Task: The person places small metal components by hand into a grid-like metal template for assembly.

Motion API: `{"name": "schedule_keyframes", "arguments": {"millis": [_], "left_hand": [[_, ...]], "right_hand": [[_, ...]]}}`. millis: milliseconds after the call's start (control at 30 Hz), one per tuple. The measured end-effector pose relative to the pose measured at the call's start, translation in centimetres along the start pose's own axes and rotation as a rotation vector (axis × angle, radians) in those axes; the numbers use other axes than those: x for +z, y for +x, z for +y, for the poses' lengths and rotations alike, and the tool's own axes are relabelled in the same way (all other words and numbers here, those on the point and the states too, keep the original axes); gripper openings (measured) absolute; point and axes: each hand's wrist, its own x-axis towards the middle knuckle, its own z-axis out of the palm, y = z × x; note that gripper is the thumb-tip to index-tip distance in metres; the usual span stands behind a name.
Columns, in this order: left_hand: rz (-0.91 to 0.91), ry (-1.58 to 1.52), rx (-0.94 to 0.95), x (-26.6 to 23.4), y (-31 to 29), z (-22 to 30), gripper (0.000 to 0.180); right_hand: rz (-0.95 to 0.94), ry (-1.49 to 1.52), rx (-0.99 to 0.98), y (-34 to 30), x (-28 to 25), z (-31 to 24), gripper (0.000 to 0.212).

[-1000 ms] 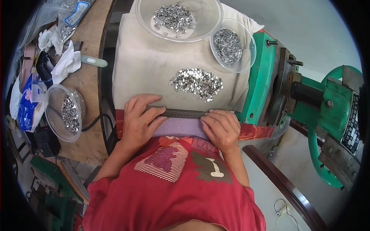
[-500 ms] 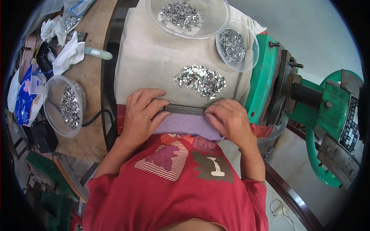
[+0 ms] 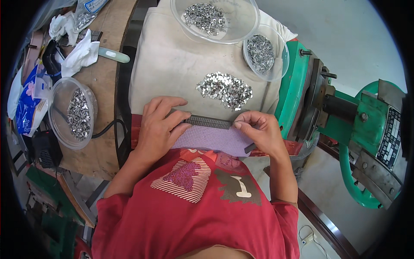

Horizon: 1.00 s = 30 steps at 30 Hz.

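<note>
A long dark bar with a grid of small slots (image 3: 210, 122) lies across the far edge of a purple checked cloth (image 3: 211, 139) in front of me. My left hand (image 3: 160, 126) grips the bar's left end, thumb on the near side and fingers over the far side. At its right end is my right hand (image 3: 264, 131), thumb and forefinger pinched close together; whatever is between them is too small to make out. Just beyond the bar, a loose heap of shiny flat metal bits (image 3: 226, 90) rests on a beige cloth (image 3: 164, 56).
Two clear tubs, a large one (image 3: 246, 32) and a smaller one (image 3: 282, 64), hold small metal parts at the back. Another clear tub (image 3: 55, 118) of metal bits stands on the wooden bench (image 3: 101, 149) at left, near crumpled tissue (image 3: 79, 58). A green machine (image 3: 366, 114) stands at right.
My right hand has shifted slightly and turned, its fingers lifting off the bar's end into a pinch. The left hand keeps its hold on the bar. The whole view has shifted a little.
</note>
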Motion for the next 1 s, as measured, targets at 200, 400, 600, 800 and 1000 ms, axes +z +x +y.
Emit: {"name": "schedule_keyframes", "arguments": {"millis": [200,400,600,800,1000], "left_hand": [[-0.009,0.006,0.010,0.1,-0.1,-0.1,0.024],[-0.009,0.016,0.030,0.1,-0.2,-0.2,0.022],[-0.002,0.032,0.055,0.2,-0.2,-0.3,0.024],[0.004,0.045,0.058,0.2,-0.2,-0.3,0.024],[0.004,0.044,0.052,0.2,-0.1,-0.2,0.026]], "right_hand": [[0.327,-0.720,-0.450,-0.3,1.3,0.3,0.009],[0.367,-0.817,-0.560,-0.2,1.1,0.7,0.016],[0.374,-0.778,-0.627,0.0,0.9,1.2,0.017],[0.438,-0.701,-0.656,-0.6,1.4,2.0,0.019],[0.457,-0.547,-0.725,-1.4,3.2,3.0,0.021]]}}
